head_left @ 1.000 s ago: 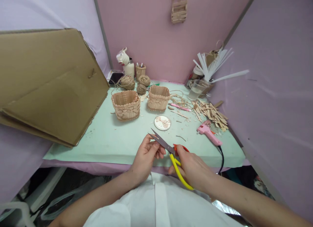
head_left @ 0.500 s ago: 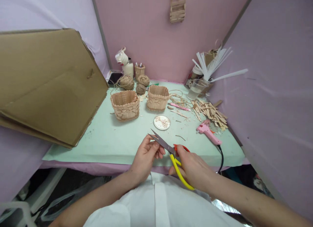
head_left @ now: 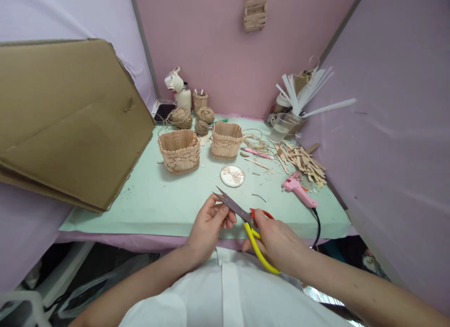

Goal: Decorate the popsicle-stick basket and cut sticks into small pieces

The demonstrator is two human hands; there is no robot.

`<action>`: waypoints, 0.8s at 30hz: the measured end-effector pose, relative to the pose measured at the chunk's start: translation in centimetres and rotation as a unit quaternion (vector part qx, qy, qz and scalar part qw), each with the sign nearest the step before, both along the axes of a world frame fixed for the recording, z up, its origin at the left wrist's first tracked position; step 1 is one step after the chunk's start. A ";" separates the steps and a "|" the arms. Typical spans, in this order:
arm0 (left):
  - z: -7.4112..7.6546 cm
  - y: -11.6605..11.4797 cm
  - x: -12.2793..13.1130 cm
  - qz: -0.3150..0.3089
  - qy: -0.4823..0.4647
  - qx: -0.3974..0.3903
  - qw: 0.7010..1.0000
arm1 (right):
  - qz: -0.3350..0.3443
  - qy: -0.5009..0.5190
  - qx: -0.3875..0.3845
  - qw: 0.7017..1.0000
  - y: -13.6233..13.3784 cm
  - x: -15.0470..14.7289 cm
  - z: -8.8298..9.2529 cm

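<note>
My right hand (head_left: pixel 277 242) is closed on a pair of scissors (head_left: pixel 238 209) with one red and one yellow handle. Their dark blades point up and left, slightly parted at the tips. Right behind the blades is my left hand (head_left: pixel 213 221), its thumb and fingers pinched together. Whatever it pinches is too small or too hidden to name. Just beyond the blades lies a round white dish (head_left: pixel 232 176) with small pale wood bits in it. Two small wooden baskets, a left one (head_left: pixel 180 153) and a right one (head_left: pixel 226 141), stand farther back.
A pink glue gun (head_left: pixel 298 190) rests at the right, its black cord running over the front edge. Behind it are scattered wood strips (head_left: pixel 302 162) and a clear plastic cup (head_left: pixel 280 127). Twine balls (head_left: pixel 181 117) sit at the back left. A large cardboard sheet (head_left: pixel 70 125) leans at the left.
Both hands and the scissors hold nearly the same pose. The whole view has shifted very slightly.
</note>
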State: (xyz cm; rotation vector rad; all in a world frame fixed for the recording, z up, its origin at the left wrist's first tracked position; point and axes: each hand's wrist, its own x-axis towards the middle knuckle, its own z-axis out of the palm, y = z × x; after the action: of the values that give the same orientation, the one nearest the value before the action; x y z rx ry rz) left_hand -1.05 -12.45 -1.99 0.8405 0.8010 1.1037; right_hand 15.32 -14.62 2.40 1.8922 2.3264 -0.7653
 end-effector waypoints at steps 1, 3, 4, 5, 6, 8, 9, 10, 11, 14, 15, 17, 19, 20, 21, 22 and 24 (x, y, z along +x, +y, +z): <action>0.0 0.0 0.0 -0.002 0.002 0.001 1.000 | -0.007 0.017 -0.012 1.000 0.0 0.1 0.1; 0.2 0.1 -0.1 -0.008 0.003 -0.001 1.000 | -0.010 0.086 -0.051 0.995 0.2 0.4 0.3; 0.3 0.2 -0.1 -0.011 0.003 -0.005 1.000 | -0.008 0.132 -0.077 0.988 0.3 0.5 0.5; 0.5 0.3 -0.2 -0.015 0.002 -0.009 1.000 | -0.006 0.176 -0.104 0.979 0.4 0.7 0.6; 0.6 0.4 -0.2 -0.019 0.001 -0.012 1.000 | -0.006 0.213 -0.127 0.969 0.5 0.8 0.8; 0.8 0.5 -0.3 -0.027 0.004 -0.017 0.999 | -0.017 0.248 -0.151 0.957 0.7 0.9 1.3; 0.9 0.6 -0.4 -0.029 0.006 -0.017 0.999 | -0.023 0.251 -0.152 0.956 0.8 0.9 1.5; 0.9 0.7 -0.4 -0.029 0.009 -0.017 0.999 | -0.026 0.248 -0.151 0.957 0.8 0.9 1.6; 1.0 0.7 -0.4 -0.027 0.012 -0.017 0.999 | -0.027 0.240 -0.149 0.959 0.8 0.9 1.8; 0.8 0.7 -0.5 -0.023 0.023 -0.012 0.999 | -0.018 0.207 -0.149 0.967 0.8 0.9 1.8; 0.7 0.7 -0.5 -0.024 0.026 -0.009 0.999 | -0.014 0.194 -0.145 0.970 0.8 1.0 1.7; 0.6 0.7 -0.5 -0.026 0.030 -0.002 0.999 | -0.009 0.165 -0.128 0.978 0.7 1.0 1.4; 0.5 0.7 -0.5 -0.028 0.037 0.004 0.999 | -0.008 0.130 -0.109 0.985 0.6 1.1 1.2; 0.4 0.7 -0.6 -0.030 0.041 0.008 0.999 | -0.009 0.115 -0.101 0.988 0.6 1.1 1.2; 0.3 0.7 -0.6 -0.032 0.045 0.013 0.998 | -0.009 0.103 -0.096 0.990 0.5 1.1 1.2; 0.3 0.7 -0.7 -0.034 0.050 0.017 0.998 | -0.009 0.095 -0.092 0.991 0.5 1.0 1.3; 0.2 0.7 -0.8 -0.038 0.057 0.025 0.997 | -0.005 0.084 -0.083 0.993 0.4 0.9 1.5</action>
State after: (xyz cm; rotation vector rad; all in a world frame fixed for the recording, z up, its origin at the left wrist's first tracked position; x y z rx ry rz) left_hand -1.87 -11.80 -1.84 0.9751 0.8332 1.0186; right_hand 16.26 -14.18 3.86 1.8350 2.2626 -1.1236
